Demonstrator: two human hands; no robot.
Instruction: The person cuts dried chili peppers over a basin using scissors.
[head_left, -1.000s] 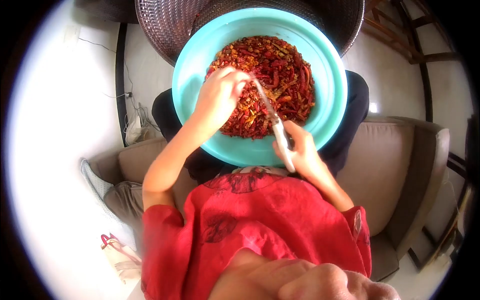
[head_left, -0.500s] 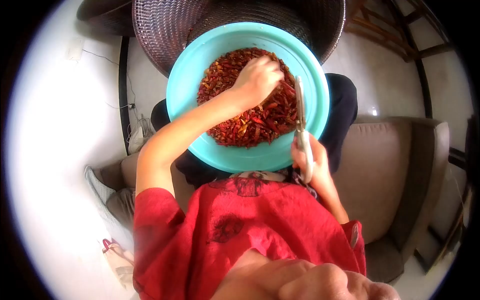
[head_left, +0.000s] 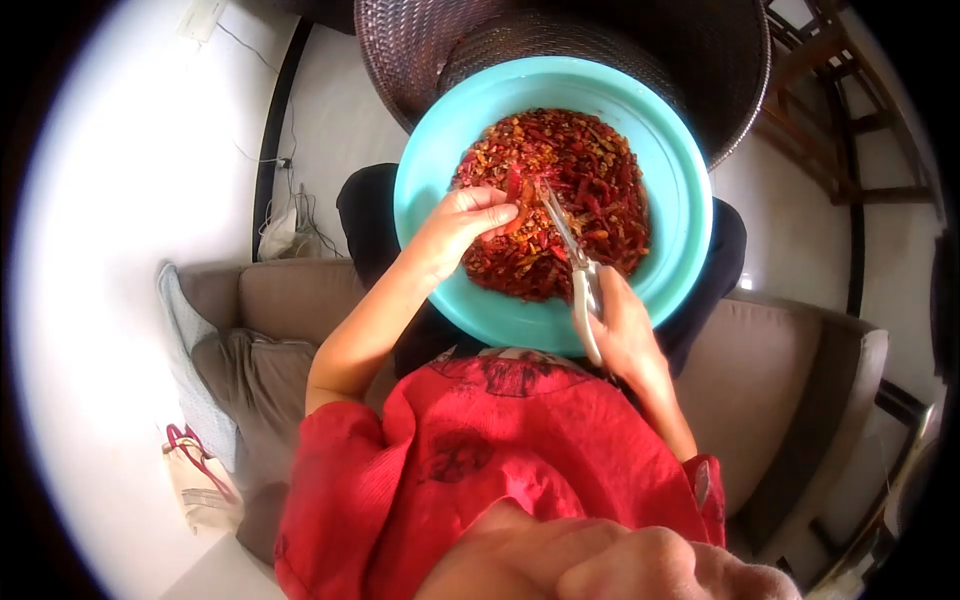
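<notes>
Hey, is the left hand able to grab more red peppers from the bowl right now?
Probably yes: the left hand hangs over the bowl, with loose red peppers open beneath it. But that hand pinches a red piece, and the scissors point close by, so it may need care.

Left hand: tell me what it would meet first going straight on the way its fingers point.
The left hand, with the red chilli in its grip, would likely meet the scissor blades first; depth is unclear, so it might pass above or below them.
</notes>
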